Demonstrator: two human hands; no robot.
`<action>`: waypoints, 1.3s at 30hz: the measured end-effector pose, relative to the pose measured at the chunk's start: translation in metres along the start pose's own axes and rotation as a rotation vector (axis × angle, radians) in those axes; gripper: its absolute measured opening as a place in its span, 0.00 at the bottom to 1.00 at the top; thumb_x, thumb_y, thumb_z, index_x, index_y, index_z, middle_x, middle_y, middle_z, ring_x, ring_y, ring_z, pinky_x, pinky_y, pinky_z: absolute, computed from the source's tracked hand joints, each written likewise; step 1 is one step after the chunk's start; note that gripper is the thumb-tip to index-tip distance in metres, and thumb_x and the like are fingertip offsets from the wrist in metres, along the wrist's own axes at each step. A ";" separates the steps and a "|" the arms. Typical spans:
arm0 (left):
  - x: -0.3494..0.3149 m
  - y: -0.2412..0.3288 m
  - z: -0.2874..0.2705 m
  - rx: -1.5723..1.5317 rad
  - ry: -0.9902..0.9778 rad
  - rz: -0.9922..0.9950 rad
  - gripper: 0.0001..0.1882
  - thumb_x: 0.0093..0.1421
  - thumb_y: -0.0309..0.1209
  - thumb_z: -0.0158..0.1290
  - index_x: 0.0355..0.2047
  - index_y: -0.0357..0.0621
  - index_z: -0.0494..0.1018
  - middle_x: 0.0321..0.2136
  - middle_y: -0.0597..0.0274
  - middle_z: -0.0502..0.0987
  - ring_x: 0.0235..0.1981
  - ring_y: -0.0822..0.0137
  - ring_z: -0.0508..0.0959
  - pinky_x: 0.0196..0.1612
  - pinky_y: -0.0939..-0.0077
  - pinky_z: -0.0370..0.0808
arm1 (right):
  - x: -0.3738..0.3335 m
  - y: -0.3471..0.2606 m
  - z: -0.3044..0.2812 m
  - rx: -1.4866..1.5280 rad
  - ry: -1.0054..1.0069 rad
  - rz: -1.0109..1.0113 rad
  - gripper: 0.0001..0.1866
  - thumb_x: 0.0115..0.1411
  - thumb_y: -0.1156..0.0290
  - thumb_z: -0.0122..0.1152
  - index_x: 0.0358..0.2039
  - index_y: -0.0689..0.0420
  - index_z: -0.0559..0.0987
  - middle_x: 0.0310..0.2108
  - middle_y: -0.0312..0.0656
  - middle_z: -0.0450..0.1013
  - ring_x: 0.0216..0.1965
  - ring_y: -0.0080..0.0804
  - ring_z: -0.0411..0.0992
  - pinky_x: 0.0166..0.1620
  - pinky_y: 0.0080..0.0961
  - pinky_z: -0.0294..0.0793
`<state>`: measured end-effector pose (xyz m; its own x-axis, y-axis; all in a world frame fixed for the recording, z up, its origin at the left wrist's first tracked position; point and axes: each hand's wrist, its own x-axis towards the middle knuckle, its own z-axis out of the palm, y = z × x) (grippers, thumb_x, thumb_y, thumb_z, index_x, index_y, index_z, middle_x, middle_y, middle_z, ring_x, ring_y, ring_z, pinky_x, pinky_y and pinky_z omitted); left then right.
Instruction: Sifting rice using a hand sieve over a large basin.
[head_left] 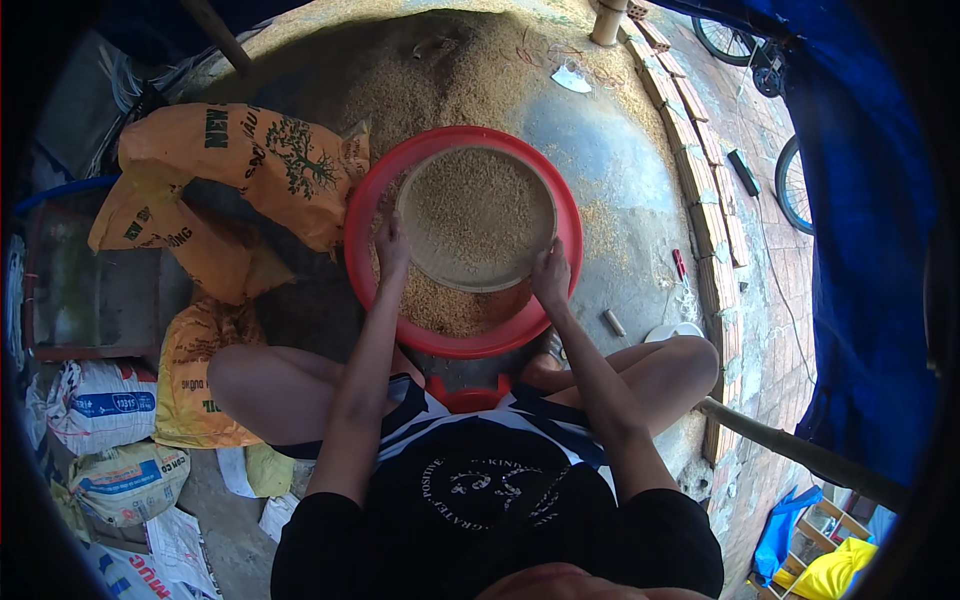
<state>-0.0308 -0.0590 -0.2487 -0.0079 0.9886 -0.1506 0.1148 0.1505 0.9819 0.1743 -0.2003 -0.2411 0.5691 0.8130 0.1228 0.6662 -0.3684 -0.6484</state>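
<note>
A round, shallow sieve (475, 215) holds a layer of tan husks or grain. My left hand (391, 243) grips its left rim, and my right hand (549, 275) grips its lower right rim; both hands are closed on it. Beneath the sieve is a wide red plastic basin (362, 235), with more of the loose tan material (440, 308) showing inside along its near side. How far the sieve stands above that material I cannot tell. The basin rests on the floor between my crossed legs and a large heap of husks (420, 75).
Orange printed sacks (250, 165) lie left of the basin, with white sacks (105, 400) nearer me. A row of bricks (705, 210) edges the floor at right, before a bicycle (795, 185). A white scoop-like piece (572, 78) lies beyond the basin. A blue tarp (860, 230) hangs at far right.
</note>
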 end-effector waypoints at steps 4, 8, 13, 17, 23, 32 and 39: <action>0.006 0.046 -0.008 -0.232 0.046 0.374 0.19 0.57 0.38 0.36 0.36 0.32 0.65 0.30 0.58 0.70 0.30 0.72 0.68 0.35 0.79 0.62 | 0.003 -0.048 -0.030 0.293 0.172 -0.051 0.16 0.51 0.76 0.38 0.42 0.64 0.57 0.23 0.56 0.66 0.24 0.47 0.67 0.25 0.36 0.64; 0.012 0.027 -0.004 -0.149 -0.075 0.309 0.18 0.57 0.37 0.36 0.30 0.32 0.66 0.22 0.62 0.68 0.24 0.75 0.64 0.30 0.80 0.61 | 0.019 -0.010 -0.009 0.238 0.022 0.016 0.19 0.51 0.73 0.38 0.44 0.65 0.55 0.27 0.57 0.65 0.29 0.53 0.65 0.29 0.41 0.63; 0.015 -0.052 -0.010 0.099 0.044 0.011 0.16 0.56 0.36 0.37 0.21 0.34 0.65 0.14 0.68 0.61 0.18 0.75 0.59 0.24 0.78 0.59 | 0.004 0.004 0.011 0.033 -0.051 0.043 0.18 0.49 0.73 0.40 0.41 0.65 0.57 0.27 0.57 0.66 0.29 0.52 0.65 0.30 0.41 0.64; 0.012 -0.011 -0.002 0.187 -0.010 -0.088 0.15 0.56 0.34 0.37 0.27 0.33 0.66 0.15 0.69 0.61 0.19 0.76 0.59 0.24 0.78 0.59 | 0.005 0.003 0.000 0.047 -0.012 0.033 0.16 0.50 0.74 0.39 0.40 0.64 0.59 0.26 0.56 0.66 0.28 0.49 0.67 0.29 0.38 0.65; -0.001 0.081 -0.008 -0.219 0.034 0.361 0.13 0.57 0.32 0.36 0.32 0.32 0.64 0.17 0.70 0.60 0.20 0.79 0.58 0.24 0.81 0.59 | 0.008 -0.060 -0.044 0.441 0.165 -0.053 0.16 0.52 0.74 0.37 0.42 0.63 0.57 0.22 0.54 0.66 0.24 0.44 0.68 0.27 0.32 0.65; 0.018 -0.055 -0.007 0.132 0.111 0.020 0.13 0.55 0.34 0.39 0.23 0.34 0.64 0.15 0.68 0.57 0.19 0.78 0.56 0.24 0.80 0.57 | 0.003 0.015 0.023 0.084 -0.001 -0.009 0.14 0.50 0.74 0.40 0.39 0.63 0.59 0.25 0.55 0.65 0.28 0.52 0.64 0.31 0.41 0.62; -0.004 0.072 -0.009 -0.155 0.142 0.279 0.16 0.56 0.36 0.39 0.18 0.36 0.61 0.14 0.71 0.56 0.18 0.78 0.56 0.23 0.81 0.57 | 0.011 -0.050 -0.030 0.450 0.092 -0.002 0.20 0.50 0.72 0.42 0.43 0.65 0.55 0.25 0.55 0.66 0.25 0.51 0.65 0.28 0.40 0.62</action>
<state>-0.0313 -0.0516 -0.1769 -0.1369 0.9817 0.1327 -0.0203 -0.1368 0.9904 0.1621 -0.1865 -0.1848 0.6218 0.7628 0.1774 0.4036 -0.1180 -0.9073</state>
